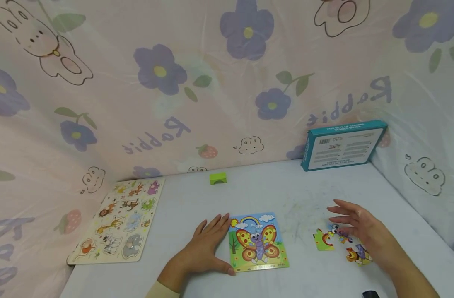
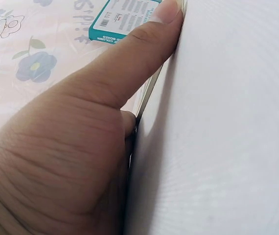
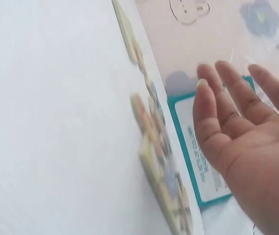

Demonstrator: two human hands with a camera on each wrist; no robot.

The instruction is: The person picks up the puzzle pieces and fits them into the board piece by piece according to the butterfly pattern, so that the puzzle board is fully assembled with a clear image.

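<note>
the left hand (image 1: pixel 202 251) lies spread wide along the nine o'clock edge of the butterfly board (image 1: pixel 259 245), thumb at its eight o'clock corner, fingertips at its ten o'clock corner; the board lies flat on the counter (image 1: pixel 249 194). out at three o'clock from it, the right hand (image 1: pixel 366 229) is raised with fingers apart, holding nothing, near loose puzzle pieces (image 1: pixel 325 241). from the board, a green block (image 1: pixel 218 179) sits at eleven o'clock and a teal-edged box (image 1: pixel 344 145) between one and two.
</note>
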